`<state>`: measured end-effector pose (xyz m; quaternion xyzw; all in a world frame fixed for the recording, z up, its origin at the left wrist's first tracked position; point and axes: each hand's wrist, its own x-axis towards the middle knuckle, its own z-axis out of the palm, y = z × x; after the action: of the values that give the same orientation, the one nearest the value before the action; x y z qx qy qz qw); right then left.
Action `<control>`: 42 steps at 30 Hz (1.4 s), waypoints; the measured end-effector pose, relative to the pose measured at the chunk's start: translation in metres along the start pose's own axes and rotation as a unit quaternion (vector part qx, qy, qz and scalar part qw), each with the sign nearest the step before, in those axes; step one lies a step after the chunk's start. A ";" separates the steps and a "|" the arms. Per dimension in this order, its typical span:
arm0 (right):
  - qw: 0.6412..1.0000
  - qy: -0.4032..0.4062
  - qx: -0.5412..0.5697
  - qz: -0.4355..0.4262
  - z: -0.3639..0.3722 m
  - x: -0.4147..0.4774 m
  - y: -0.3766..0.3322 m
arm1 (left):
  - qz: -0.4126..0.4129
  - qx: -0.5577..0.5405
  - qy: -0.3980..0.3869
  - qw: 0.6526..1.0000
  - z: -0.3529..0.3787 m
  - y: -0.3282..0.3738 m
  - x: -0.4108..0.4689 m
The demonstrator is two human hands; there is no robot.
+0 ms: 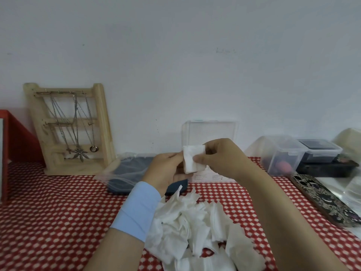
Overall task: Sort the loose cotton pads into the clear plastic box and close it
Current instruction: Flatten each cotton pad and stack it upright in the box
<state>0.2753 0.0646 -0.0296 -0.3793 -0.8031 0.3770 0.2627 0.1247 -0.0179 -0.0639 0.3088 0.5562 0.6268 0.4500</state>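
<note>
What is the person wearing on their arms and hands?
A wide light-blue band wraps the wrist below the left hand. The right hand and its arm wear nothing: no sleeve, glove or watch shows.

Pad pile before box (necklace stand far left).

Pale blue band on left wrist
</note>
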 end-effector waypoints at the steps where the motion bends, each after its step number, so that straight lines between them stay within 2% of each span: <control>1: 1.000 -0.002 0.000 0.003 -0.001 0.000 0.001 | -0.003 0.003 -0.006 1.000 0.000 0.000 0.000; 6: 0.999 0.021 -0.005 0.032 -0.003 0.002 0.003 | -0.036 -0.018 -0.045 0.998 0.005 0.008 -0.004; 9: 0.999 0.027 0.022 0.036 -0.007 0.001 0.007 | 0.020 0.071 -0.075 0.994 0.007 0.008 -0.012; 14: 0.995 -0.087 0.054 0.014 -0.030 0.003 0.012 | 0.037 0.119 -0.063 0.990 0.016 0.011 -0.008; 19: 0.991 -0.134 -0.011 0.012 -0.063 0.015 0.004 | 0.059 0.181 -0.054 0.980 0.034 0.035 0.015; 24: 0.995 -0.082 0.015 0.051 -0.093 0.037 0.016 | 0.086 0.270 -0.068 0.957 0.061 0.047 0.042; 26: 0.997 -0.025 0.002 0.075 -0.099 0.048 0.026 | 0.113 0.368 -0.051 0.921 0.069 0.044 0.056; 28: 0.993 0.013 -0.039 0.109 -0.102 0.058 0.037 | 0.133 0.474 -0.043 0.869 0.078 0.036 0.069; 32: 0.979 0.047 -0.126 0.155 -0.103 0.068 0.051 | 0.157 0.661 -0.096 0.727 0.100 0.013 0.094; 35: 0.976 0.039 -0.147 0.159 -0.098 0.076 0.062 | 0.142 0.741 -0.144 0.640 0.109 0.001 0.105; 37: 0.976 0.008 -0.156 0.153 -0.091 0.079 0.066 | 0.149 0.777 -0.141 0.595 0.106 -0.004 0.109; 38: 0.975 -0.009 -0.167 0.146 -0.087 0.081 0.068 | 0.159 0.784 -0.134 0.585 0.103 -0.005 0.111; 42: 0.956 -0.040 -0.266 0.119 -0.070 0.087 0.068 | 0.169 0.751 -0.104 0.630 0.088 -0.003 0.114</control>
<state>0.3028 0.1926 -0.0325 -0.5125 -0.8336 0.1929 0.0730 0.1576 0.1222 -0.0630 0.6917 0.7219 0.0206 0.0037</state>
